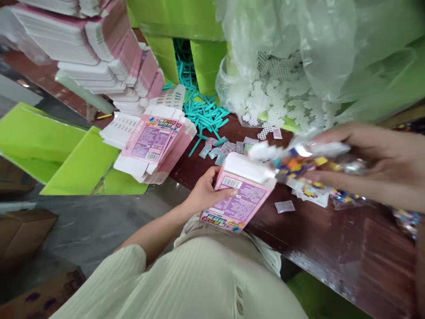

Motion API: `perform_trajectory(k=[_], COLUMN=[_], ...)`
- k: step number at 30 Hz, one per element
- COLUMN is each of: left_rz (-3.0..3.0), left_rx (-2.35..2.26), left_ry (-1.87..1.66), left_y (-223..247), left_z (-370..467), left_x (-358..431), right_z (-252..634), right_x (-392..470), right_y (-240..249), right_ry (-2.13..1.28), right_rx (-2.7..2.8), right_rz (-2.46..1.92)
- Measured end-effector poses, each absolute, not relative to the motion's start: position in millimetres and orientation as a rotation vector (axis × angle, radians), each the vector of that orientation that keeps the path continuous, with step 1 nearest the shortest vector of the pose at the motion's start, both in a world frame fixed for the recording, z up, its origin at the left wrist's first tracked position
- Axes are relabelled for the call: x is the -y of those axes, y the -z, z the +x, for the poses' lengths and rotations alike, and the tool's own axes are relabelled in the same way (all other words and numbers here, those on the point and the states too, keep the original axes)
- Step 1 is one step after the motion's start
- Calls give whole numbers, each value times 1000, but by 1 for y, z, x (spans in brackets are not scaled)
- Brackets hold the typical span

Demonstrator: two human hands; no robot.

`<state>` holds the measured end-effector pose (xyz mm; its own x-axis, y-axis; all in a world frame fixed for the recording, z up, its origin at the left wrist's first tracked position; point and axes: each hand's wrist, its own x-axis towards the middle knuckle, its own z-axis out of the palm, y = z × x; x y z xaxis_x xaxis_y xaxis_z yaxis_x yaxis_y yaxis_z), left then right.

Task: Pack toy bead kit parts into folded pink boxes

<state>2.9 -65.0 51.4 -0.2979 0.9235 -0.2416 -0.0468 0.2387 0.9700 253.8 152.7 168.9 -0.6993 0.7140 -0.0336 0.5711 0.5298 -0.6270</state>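
Observation:
My left hand [212, 190] grips a pink and purple printed carton [244, 199] near my lap, thumb across its barcode side. The carton's top flaps stand open toward the upper right. Just right of that opening, my right hand [372, 164] pinches a clear plastic bag of small colourful pieces [308, 164], blurred by motion. Beneath the bag on the table lie printed cards [310, 193] and another bag of colourful pieces [347, 198]. A small flat sachet [284, 207] rests below the right hand.
Flattened pink cartons [154, 141] are stacked on the left, with taller white-pink piles [109, 53] behind. Teal sticks [202, 108] spill from a green box [209, 66]. White perforated plates [275, 99] lie by a plastic bag. Small sachets [226, 148] are scattered on the dark red table [335, 235].

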Motion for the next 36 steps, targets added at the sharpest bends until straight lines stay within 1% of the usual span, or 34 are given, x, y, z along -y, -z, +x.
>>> perform_trajectory(k=[1,3,5,6,10,11,13,15,17,19,21,24,25,27,29,31,33,36], left_rz=[890,926,908,895,952,995,1071,1079,998,924,922,984,983,937,885,855,815,683], left_rx=[-1497,-1394,-1303,-1280,-1296,-1301,-1334,-1400,-1432,-1420,-1415,-1413,-1403,-1386,-1397,-1428,-1444,-1384], left_ry=[-1222,-1181,-1138,-1119,-1090,-1077,-1047,-1059,-1124,-1173,-1193,-1191,-1184,-1180,-1201,-1237,-1264,-1295], left_y=[-53,-56,-58,-58,-62,-64,-66,-65,-59,-51,-48,-48,-49,-50,-50,-50,-47,-38], left_z=[7,17,25,28,32,33,33,34,34,35,37,40,41,43,45,47,49,49], left_x=[62,57,54,52,47,47,48,48,44,35,26,19,18,18,19,20,22,21], right_z=[253,247,238,234,226,225,225,228,230,231,231,241,251,279,314,347,369,381], right_x=[-149,-148,-150,-151,-144,-142,-138,-133,-122,-102,-79,-68,-77,-119,-184,-257,-323,-399], right_y=[-177,-184,-187,-187,-191,-193,-197,-200,-198,-189,-177,-176,-183,-209,-246,-285,-317,-350], right_ry=[-912,-739,-604,-623,-871,-890,-816,-584,-319,-172,-147,-154,-118,42,287,412,443,464], right_rx=[2701,3026,3194,3265,3491,3488,3397,3227,3021,2855,2826,2804,2723,2437,2032,1712,1598,1605], right_rz=[-1002,-890,-904,-880,-777,-775,-777,-871,-1096,-1246,-1133,-787,-752,-839,-1076,-1426,-1631,-1701])
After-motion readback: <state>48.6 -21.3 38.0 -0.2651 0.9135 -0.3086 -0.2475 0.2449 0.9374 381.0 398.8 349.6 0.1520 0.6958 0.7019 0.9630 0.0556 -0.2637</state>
